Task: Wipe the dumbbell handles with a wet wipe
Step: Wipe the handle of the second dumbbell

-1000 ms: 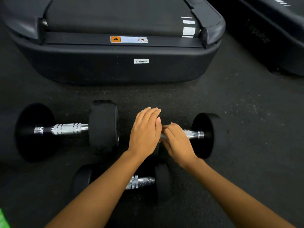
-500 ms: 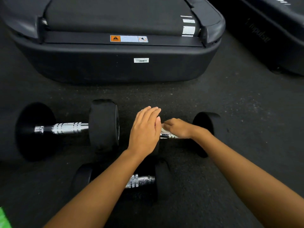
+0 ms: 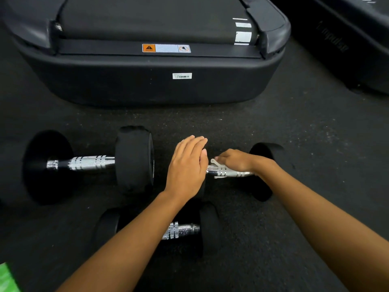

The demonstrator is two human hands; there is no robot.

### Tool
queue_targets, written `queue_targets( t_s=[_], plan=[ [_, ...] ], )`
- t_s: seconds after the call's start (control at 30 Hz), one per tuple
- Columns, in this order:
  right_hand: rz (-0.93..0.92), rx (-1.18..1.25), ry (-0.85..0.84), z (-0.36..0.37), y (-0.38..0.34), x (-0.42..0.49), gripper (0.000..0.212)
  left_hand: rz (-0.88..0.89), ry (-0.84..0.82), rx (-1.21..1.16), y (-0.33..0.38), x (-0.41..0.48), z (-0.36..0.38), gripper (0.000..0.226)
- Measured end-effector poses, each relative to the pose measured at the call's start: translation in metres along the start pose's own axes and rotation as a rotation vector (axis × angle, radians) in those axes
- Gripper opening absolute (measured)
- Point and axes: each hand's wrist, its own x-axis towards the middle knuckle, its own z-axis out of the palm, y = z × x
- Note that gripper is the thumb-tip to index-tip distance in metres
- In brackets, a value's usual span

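Note:
Three black dumbbells with chrome handles lie on the dark floor. My left hand (image 3: 187,165) rests flat, fingers straight, on the left weight of the right dumbbell (image 3: 267,157). Over that dumbbell's chrome handle (image 3: 226,172), my right hand (image 3: 233,160) holds a white wet wipe (image 3: 215,163) wrapped around the bar; bits of the wipe show above and below the bar. A larger dumbbell (image 3: 134,159) lies to the left. Nearer me lies a third dumbbell (image 3: 183,230), partly hidden under my left forearm.
A black treadmill base (image 3: 147,81) stands just behind the dumbbells. A second black machine (image 3: 347,43) stands at the upper right. A green packet (image 3: 7,279) shows at the bottom left corner. Bare rubber floor lies to the right.
My right hand has rolled over the top of the handle and slid left along it, and the white wipe now shows at the bar. My left hand has stayed in place.

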Motion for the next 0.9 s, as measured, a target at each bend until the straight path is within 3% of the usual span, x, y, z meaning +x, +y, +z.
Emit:
queue_targets(
  t_s=[0.17, 0.3, 0.4, 0.53, 0.73, 0.9],
  plan=[
    [-0.101, 0.026, 0.075, 0.014, -0.013, 0.006, 0.033, -0.006, 0.005, -0.006, 0.0, 0.002, 0.001, 0.048],
    [-0.265, 0.039, 0.285, 0.035, -0.001, -0.007, 0.02, -0.011, -0.01, 0.003, 0.0, 0.002, -0.002, 0.049],
    [-0.348, -0.024, 0.456, 0.045, 0.018, -0.026, 0.026, -0.016, -0.026, 0.002, 0.0, 0.0, -0.002, 0.049],
    [-0.297, 0.013, 0.517, 0.046, 0.02, -0.027, 0.026, -0.014, -0.026, 0.004, 0.003, 0.002, -0.001, 0.049],
    [-0.304, -0.172, 0.599, 0.067, -0.009, -0.014, 0.016, -0.006, -0.01, 0.021, 0.003, 0.001, -0.003, 0.049],
    [-0.247, -0.254, 0.651, 0.055, 0.014, -0.037, 0.029, -0.001, -0.061, 0.035, 0.005, 0.001, -0.006, 0.05]
  ],
)
